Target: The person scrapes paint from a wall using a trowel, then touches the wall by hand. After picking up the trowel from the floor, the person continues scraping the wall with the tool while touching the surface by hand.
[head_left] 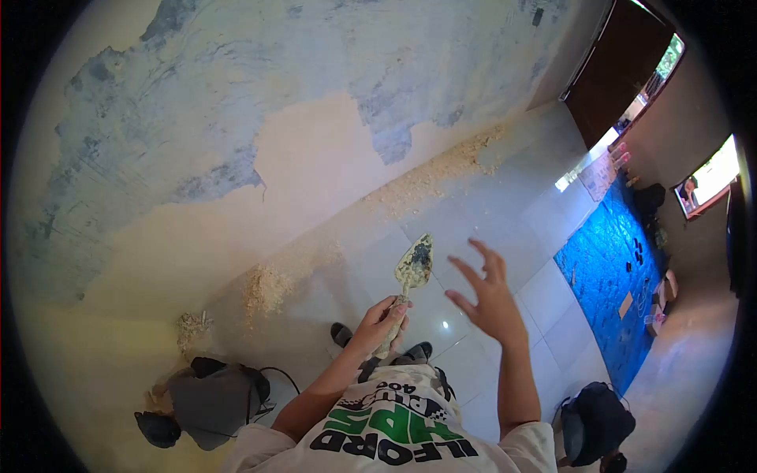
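My left hand (381, 327) is wrapped round the handle of a pointed trowel (415, 262), held out in front of my body. The trowel's blade points away from me and is crusted with pale and dark residue. To the right of the blade, my right hand (485, 296) is raised with its fingers spread and nothing in it. Beyond both hands stands a wall (307, 158) with its paint partly gone, leaving bare cream areas beside patchy blue-grey ones.
Scraped flakes (268, 289) lie in piles on the tiled floor (465, 347) along the wall's foot. A blue tarp (603, 272) holding small items spreads at the right. A person in grey (213, 402) is at lower left, another in dark clothes (597, 426) at lower right. A brown door (619, 67) stands far right.
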`<state>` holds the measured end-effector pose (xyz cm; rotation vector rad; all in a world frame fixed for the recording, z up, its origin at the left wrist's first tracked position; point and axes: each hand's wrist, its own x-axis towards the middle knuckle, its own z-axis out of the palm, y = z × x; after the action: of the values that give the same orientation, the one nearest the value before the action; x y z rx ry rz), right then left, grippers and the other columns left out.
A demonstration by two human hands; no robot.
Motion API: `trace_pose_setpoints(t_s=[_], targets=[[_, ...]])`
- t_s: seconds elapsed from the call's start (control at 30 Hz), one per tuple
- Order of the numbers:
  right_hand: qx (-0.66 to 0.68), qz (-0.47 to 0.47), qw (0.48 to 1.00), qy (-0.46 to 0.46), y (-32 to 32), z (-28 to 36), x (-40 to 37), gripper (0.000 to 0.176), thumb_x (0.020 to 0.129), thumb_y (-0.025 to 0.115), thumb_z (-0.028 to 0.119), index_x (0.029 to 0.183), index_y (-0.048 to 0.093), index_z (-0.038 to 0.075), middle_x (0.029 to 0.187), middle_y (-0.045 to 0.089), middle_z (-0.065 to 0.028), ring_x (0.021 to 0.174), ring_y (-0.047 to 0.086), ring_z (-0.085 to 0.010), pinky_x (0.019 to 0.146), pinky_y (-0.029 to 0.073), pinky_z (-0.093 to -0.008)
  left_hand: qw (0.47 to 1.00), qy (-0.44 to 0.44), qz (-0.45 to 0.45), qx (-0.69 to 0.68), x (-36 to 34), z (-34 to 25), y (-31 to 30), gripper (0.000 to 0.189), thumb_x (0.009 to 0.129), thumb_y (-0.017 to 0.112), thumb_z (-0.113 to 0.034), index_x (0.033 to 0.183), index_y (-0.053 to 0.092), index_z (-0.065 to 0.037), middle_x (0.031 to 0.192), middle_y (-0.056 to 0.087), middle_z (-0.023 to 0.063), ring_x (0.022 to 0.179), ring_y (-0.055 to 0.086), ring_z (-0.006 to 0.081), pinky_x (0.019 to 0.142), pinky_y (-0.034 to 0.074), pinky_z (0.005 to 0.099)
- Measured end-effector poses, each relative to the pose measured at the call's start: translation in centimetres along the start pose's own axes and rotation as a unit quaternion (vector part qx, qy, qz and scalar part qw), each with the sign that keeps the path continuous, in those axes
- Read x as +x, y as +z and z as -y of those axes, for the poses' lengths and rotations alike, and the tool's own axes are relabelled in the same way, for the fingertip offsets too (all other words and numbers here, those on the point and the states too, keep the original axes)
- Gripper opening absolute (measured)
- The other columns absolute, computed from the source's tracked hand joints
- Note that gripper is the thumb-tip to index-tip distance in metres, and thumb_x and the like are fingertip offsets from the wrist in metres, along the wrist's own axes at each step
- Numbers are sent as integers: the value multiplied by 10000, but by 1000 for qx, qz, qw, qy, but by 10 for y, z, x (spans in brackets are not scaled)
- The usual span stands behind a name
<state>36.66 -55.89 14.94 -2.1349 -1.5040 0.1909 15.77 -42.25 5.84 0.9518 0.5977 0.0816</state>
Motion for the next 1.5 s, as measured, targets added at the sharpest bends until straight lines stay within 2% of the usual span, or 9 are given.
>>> trace_pose_setpoints(t_s=[0.17,0.27,0.3,0.33,0.37,0.5,0.7,0.8,1.5], targets=[[243,-111,963,-35,-32,35,37,937,827,747,603,1550,398,120,1563,350,-219,1398,396,-379,1074,433,-522,1000,17,22,-13,-11,-26,-31,380,1071,537,-360,1255,576,-30,808,559,24,501,520,86,441,422,242],[743,-170,636,-121,17,49,63,1214,766,759,687,1638,122,133,1590,312,-265,1430,376,-409,1118,393,-520,999,15,41,11,-13,-39,-57,339,1077,528,-307,1249,561,-18,810,582,48,483,527,109,448,432,261],[741,-169,638,-124,48,38,77,1214,766,759,687,1638,122,133,1590,312,-265,1430,376,-409,1118,393,-520,998,23,48,29,-15,-43,-66,335,1079,523,-308,1245,566,-20,810,582,45,485,528,111,446,429,261],[395,-142,905,62,80,20,90,1159,805,739,651,1637,126,127,1591,315,-260,1425,384,-414,1117,396,-520,997,31,54,48,-18,-44,-68,332,1081,519,-308,1241,571,-22,810,582,42,487,529,113,444,427,261],[-41,-83,967,239,102,16,97,1105,844,720,615,1637,129,122,1593,318,-255,1420,392,-419,1117,399,-519,997,29,54,46,-25,-41,-77,332,1081,519,-308,1241,571,-22,810,582,42,487,529,113,444,427,261],[424,-267,843,195,105,44,109,926,934,661,524,1633,189,142,1554,384,-202,1351,470,-335,1073,433,-467,998,9,29,54,-23,-56,-124,355,1078,525,-332,1237,582,-20,839,582,28,567,545,99,488,446,248],[526,-5,829,193,194,44,101,333,1066,487,272,1245,610,20,936,686,-79,831,677,-175,754,551,-301,998,46,-22,29,-13,-56,-172,367,1078,530,-317,1258,610,-8,958,663,69,899,640,140,822,516,287],[534,250,778,217,226,85,98,384,1077,514,337,1326,577,51,1027,670,-50,882,647,-149,788,532,-299,991,87,-93,37,-3,-63,-182,361,1090,499,-342,1214,591,-15,1047,670,58,1008,621,142,933,471,285],[614,212,757,-71,197,132,408,652,1031,598,142,1604,294,82,960,702,-66,704,573,-80,622,492,-245,891,361,-272,-38,80,-229,-262,400,1071,508,-229,1374,520,33,1298,620,185,1163,636,257,988,492,399]])
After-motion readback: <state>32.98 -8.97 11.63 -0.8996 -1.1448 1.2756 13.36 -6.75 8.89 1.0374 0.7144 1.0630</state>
